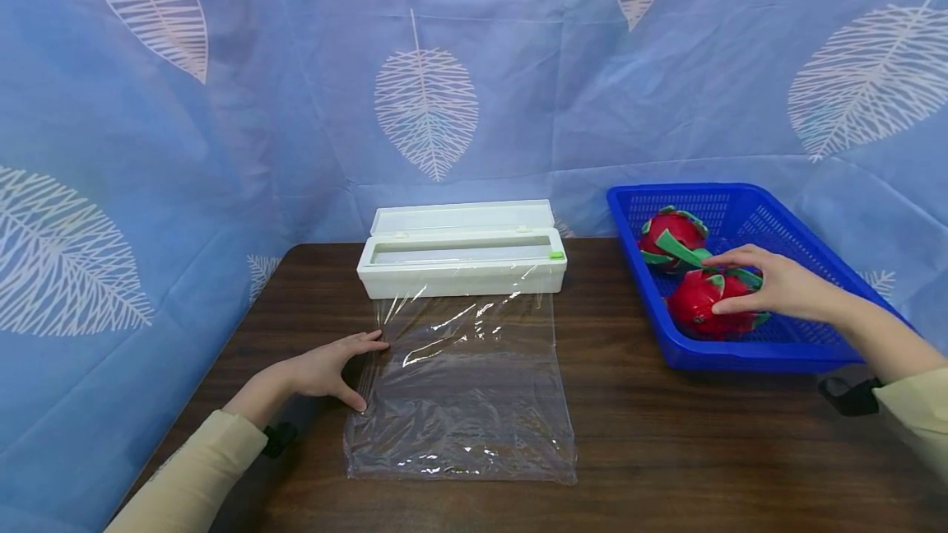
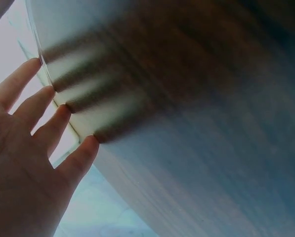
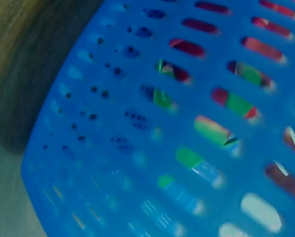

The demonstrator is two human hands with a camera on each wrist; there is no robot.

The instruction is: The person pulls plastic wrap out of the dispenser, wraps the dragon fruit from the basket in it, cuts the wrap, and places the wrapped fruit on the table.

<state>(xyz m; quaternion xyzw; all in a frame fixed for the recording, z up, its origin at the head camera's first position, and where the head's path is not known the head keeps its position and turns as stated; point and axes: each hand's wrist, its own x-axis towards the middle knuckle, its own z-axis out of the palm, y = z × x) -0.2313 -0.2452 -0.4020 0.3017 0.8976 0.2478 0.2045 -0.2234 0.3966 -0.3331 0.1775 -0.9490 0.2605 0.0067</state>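
Observation:
A sheet of clear plastic film (image 1: 467, 401) runs from a white cling film box (image 1: 462, 278) toward the near side of the table. My left hand (image 1: 326, 364) lies with fingers spread and thumb apart, touching the film's left edge. In the left wrist view its fingertips (image 2: 90, 143) rest on the glossy tabletop. My right hand (image 1: 788, 286) is over the front red dragon fruit (image 1: 704, 311), thumb across its near side and fingers by its green leaves; I cannot tell whether it grips. A second dragon fruit (image 1: 670, 233) sits behind, in the same blue basket (image 1: 755, 358).
The box's lid (image 1: 462, 216) is raised at the back, and a green slider (image 1: 556, 255) sits at its right end. Around the dark wooden table (image 1: 629, 442) hangs a blue leaf-patterned cloth (image 1: 504, 105). Fruit shows through the basket's slotted wall (image 3: 117, 163) in the right wrist view.

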